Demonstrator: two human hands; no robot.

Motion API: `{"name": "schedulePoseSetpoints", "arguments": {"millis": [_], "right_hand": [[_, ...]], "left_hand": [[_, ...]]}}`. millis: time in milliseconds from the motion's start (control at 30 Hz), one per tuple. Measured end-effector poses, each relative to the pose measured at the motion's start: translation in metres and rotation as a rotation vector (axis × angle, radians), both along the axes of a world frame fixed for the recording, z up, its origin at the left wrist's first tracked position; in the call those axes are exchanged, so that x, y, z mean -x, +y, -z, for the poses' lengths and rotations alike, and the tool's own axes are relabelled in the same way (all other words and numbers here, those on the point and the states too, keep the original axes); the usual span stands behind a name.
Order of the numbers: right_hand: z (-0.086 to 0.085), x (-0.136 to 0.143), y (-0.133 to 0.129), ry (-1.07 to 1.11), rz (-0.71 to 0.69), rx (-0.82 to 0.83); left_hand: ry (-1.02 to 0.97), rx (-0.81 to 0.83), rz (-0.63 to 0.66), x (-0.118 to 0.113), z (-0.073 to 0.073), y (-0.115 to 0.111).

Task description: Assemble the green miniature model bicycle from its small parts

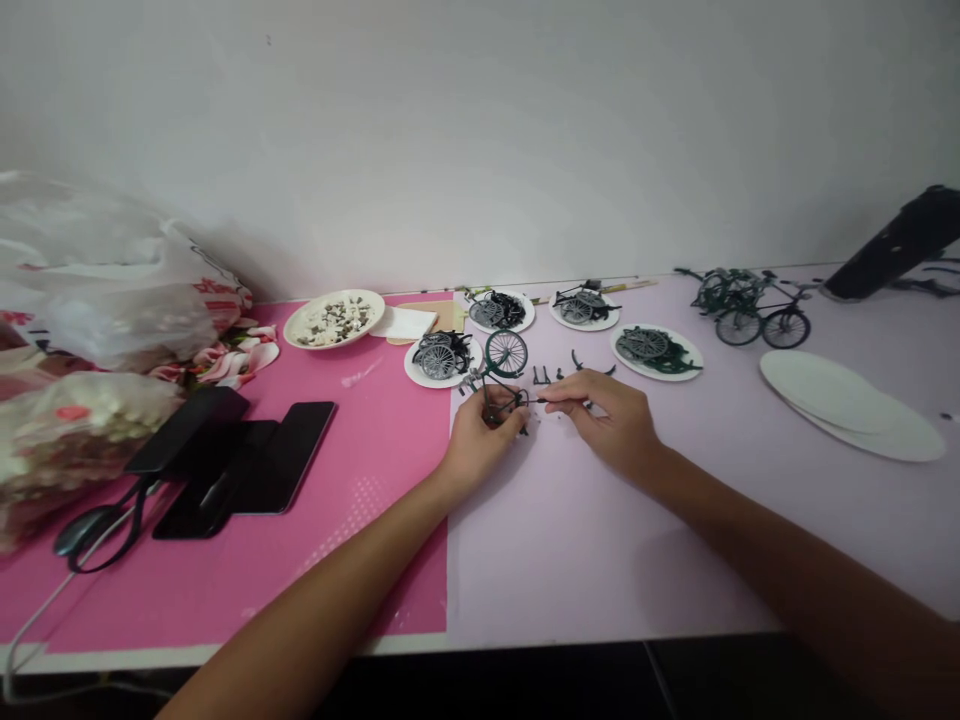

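My left hand [484, 435] is closed around the frame of a dark green miniature bicycle [491, 385]. One spoked wheel [507, 354] of it stands up beyond my fingers. At its right, my right hand [607, 415] pinches a small, thin dark part [541, 400] against the bicycle's lower end; what kind of part it is I cannot make out. Several small loose dark pieces [547, 376] lie on the table just behind my right hand. Close by are white plates of bicycle parts, one with grey wheels [442, 355] and one with green pieces [660, 352].
Finished-looking miniature bicycles [761, 310] stand at the back right beside a black cylinder [896, 245]. White plates [840, 395] lie at right. On the pink left side are a bowl [330, 342], phones [285, 460], a black box [187, 430] and plastic bags [97, 270].
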State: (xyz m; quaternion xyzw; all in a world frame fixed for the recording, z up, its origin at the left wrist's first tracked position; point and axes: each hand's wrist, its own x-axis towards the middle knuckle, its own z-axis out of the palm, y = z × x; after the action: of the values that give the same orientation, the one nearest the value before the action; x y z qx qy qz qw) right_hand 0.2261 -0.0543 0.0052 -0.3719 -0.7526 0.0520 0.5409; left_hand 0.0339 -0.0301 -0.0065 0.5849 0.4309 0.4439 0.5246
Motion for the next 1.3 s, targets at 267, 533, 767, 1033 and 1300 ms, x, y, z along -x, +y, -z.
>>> {"name": "schedulePoseSetpoints", "arguments": {"millis": [267,533,767,1033,1300], "right_hand": [[0.001,-0.0002,-0.0008,-0.009,0.033,-0.013],[0.0044,-0.0018,0.0024,-0.023,0.023,-0.088],[0.0035,-0.0018,0.0024,-0.031,0.017,-0.109],[0.0002,-0.0003,0.0031,-0.044,0.011,-0.161],[0.0026,-0.001,0.0022,-0.022,0.038,-0.108]], "left_hand": [[-0.001,0.0,-0.005,-0.0001,0.0041,0.0015],[0.005,0.009,0.011,0.0006,0.0048,0.002],[0.002,0.007,0.015,0.0009,0.0047,0.0025],[-0.012,0.007,0.003,0.0,0.0063,0.0039],[-0.009,0.005,0.001,-0.0004,0.0068,0.0035]]}}
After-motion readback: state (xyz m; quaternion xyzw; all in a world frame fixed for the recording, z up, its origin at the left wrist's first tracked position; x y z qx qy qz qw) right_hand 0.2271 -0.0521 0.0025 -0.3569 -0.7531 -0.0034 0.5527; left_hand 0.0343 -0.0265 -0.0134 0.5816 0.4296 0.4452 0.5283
